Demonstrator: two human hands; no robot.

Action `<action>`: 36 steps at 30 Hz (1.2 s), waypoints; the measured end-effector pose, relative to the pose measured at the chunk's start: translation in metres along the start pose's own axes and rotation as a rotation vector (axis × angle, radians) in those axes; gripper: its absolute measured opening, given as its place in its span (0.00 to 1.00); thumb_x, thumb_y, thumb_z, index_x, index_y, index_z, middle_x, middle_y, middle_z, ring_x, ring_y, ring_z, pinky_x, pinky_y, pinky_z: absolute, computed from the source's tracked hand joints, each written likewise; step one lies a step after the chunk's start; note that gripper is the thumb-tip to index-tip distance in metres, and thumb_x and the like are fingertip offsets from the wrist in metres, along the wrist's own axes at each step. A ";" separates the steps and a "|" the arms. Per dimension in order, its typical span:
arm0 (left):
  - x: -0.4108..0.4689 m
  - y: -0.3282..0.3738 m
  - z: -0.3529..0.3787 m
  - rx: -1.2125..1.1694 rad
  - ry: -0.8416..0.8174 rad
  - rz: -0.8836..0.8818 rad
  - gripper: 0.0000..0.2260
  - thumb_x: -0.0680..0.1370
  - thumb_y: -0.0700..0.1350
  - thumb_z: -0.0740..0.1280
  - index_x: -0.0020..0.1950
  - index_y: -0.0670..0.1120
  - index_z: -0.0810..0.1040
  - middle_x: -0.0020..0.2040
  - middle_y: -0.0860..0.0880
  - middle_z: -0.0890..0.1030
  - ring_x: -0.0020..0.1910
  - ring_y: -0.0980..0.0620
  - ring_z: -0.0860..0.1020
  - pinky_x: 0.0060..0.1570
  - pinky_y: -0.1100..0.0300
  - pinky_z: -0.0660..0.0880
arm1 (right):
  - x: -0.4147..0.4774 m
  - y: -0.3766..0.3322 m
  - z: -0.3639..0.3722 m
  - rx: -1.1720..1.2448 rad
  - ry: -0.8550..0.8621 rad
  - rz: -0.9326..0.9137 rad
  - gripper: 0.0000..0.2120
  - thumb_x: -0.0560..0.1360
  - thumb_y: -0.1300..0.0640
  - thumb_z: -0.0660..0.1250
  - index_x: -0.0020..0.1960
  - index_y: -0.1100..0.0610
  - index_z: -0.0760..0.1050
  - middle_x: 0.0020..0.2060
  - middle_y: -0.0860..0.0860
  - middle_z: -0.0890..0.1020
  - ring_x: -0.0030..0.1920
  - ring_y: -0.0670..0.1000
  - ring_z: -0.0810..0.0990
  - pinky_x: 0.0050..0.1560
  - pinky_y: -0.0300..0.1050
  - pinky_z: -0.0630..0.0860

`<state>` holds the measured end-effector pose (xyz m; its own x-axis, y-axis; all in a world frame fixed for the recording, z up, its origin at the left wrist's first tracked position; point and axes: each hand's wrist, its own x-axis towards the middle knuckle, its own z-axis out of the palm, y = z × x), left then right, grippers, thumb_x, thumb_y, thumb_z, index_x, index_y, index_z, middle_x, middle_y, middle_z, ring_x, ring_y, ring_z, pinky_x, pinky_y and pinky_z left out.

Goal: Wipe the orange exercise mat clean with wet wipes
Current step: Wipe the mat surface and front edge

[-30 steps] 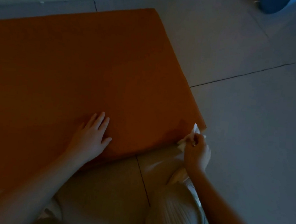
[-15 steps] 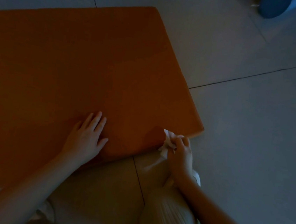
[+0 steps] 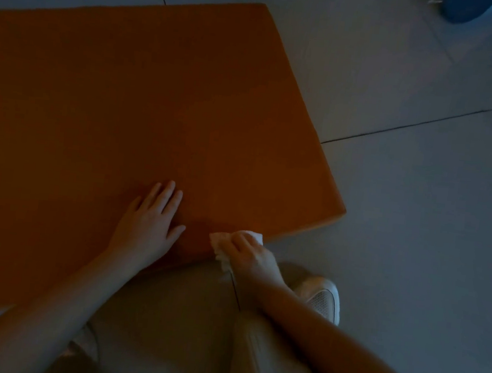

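Head view, dim: left hand (image 3: 146,227) flat on mat (image 3: 125,107), right hand (image 3: 251,255) seemingly clutching wipe (image 3: 247,237).

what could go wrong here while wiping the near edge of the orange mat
The right hand presses the wet wipe right at the near edge of the orange mat, so the wipe may slip off onto the floor and pick up dirt. The left hand lies flat beside it; a longer stroke to the left would likely bump it. The light is dim, so missed patches may be hard to spot.
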<state>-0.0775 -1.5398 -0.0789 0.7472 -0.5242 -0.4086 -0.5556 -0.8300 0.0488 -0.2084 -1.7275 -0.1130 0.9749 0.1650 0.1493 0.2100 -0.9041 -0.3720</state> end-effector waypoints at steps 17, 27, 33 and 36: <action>-0.031 -0.051 0.018 -0.058 0.018 0.161 0.28 0.82 0.58 0.51 0.76 0.54 0.39 0.76 0.55 0.36 0.74 0.55 0.35 0.75 0.49 0.42 | 0.003 0.023 0.007 -0.005 0.029 -0.339 0.16 0.68 0.63 0.71 0.53 0.57 0.71 0.49 0.54 0.80 0.54 0.52 0.73 0.39 0.44 0.82; -0.058 -0.091 0.039 -0.039 0.041 0.152 0.29 0.80 0.61 0.44 0.77 0.49 0.60 0.78 0.49 0.58 0.76 0.48 0.56 0.68 0.39 0.63 | 0.052 -0.037 0.028 0.194 -0.250 -0.502 0.13 0.67 0.62 0.76 0.49 0.60 0.79 0.45 0.56 0.81 0.38 0.51 0.80 0.35 0.41 0.80; -0.083 -0.130 0.053 -0.140 0.155 0.031 0.31 0.79 0.62 0.49 0.73 0.43 0.68 0.75 0.43 0.65 0.73 0.41 0.64 0.64 0.30 0.64 | 0.049 -0.013 0.021 0.058 -0.364 -0.612 0.18 0.74 0.58 0.57 0.63 0.59 0.68 0.61 0.56 0.71 0.50 0.55 0.80 0.40 0.42 0.77; -0.107 -0.166 0.066 -0.263 0.177 -0.269 0.37 0.75 0.68 0.47 0.77 0.47 0.60 0.78 0.46 0.56 0.77 0.45 0.54 0.72 0.37 0.51 | 0.047 -0.003 0.006 0.042 -0.371 -0.658 0.34 0.61 0.63 0.77 0.63 0.56 0.68 0.61 0.52 0.68 0.54 0.54 0.78 0.40 0.42 0.79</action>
<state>-0.0897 -1.3336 -0.1033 0.9168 -0.2881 -0.2764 -0.2376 -0.9501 0.2021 -0.1626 -1.7149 -0.1105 0.6067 0.7941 0.0371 0.7527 -0.5588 -0.3481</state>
